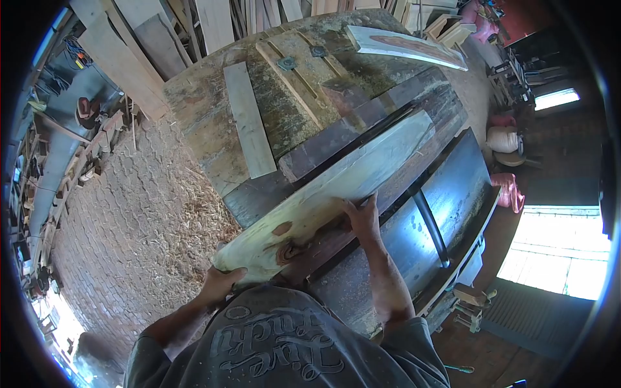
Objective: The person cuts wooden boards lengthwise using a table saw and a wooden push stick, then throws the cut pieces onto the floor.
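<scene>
A long pale board [323, 184] with dark knots lies slantwise in front of me, along the dark edge of a large work table [194, 139]. My left hand [223, 282] grips the board's near left end, its thumb on top and the other fingers hidden. On the right long edge of the board, my right hand [362, 216] is closed, with its thumb and fingertips against the wood. A metal machine bed [433, 226] with a dark bar across it stands just right of the board.
A narrow plank [249, 123], a slotted wooden piece [301, 81] and another pale board [407, 48] rest on the table. Shavings [207, 213] cover the paved floor at the left. Planks [123, 58] lean behind the table. A wooden-jawed clamp [471, 296] is at the right.
</scene>
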Motion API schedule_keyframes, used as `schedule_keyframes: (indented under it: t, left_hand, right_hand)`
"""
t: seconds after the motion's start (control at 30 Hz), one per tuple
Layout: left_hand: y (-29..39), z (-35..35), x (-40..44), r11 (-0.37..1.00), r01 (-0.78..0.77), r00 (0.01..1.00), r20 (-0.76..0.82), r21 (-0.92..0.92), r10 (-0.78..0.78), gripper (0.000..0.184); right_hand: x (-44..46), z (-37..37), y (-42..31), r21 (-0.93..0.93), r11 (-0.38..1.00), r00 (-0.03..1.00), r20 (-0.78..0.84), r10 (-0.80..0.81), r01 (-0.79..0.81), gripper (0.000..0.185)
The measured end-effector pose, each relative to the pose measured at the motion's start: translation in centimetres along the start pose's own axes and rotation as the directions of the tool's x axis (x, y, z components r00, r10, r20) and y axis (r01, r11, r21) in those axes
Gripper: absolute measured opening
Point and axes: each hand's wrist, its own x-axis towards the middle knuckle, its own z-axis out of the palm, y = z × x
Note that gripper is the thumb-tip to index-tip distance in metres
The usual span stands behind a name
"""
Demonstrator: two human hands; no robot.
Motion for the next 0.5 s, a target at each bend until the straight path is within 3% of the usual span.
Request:
schedule_keyframes:
  t: [0.13,0.27,0.4,0.47,0.5]
  left_hand:
    - [-0.4,1.3,1.2,0.993,-0.110,0.994,-0.015,0.042,0.111,0.058]
    - [0.7,3.1,1.6,0.993,-0.071,0.996,-0.037,0.094,0.075,0.053]
    - [0.9,4.1,2.5,0.966,-0.116,0.992,-0.024,0.230,0.125,0.052]
    - [2.0,5.9,2.0,0.999,-0.045,0.999,-0.017,0.007,0.045,0.050]
    - [1.9,6.0,2.3,0.998,-0.063,0.998,-0.002,0.013,0.063,0.050]
  right_hand:
    - [0.9,-1.0,-1.2,0.100,0.986,0.990,0.056,0.127,-0.132,0.102]
    - [2.7,-1.8,1.5,0.063,0.998,1.000,0.015,0.025,-0.026,0.098]
    - [3.8,-2.8,1.1,0.163,0.987,0.999,0.038,0.002,-0.008,0.092]
    - [4.2,-3.0,0.6,0.231,0.973,0.999,0.037,-0.019,0.010,0.092]
    - [4.4,-3.1,0.2,0.179,0.984,1.000,0.013,0.018,-0.020,0.081]
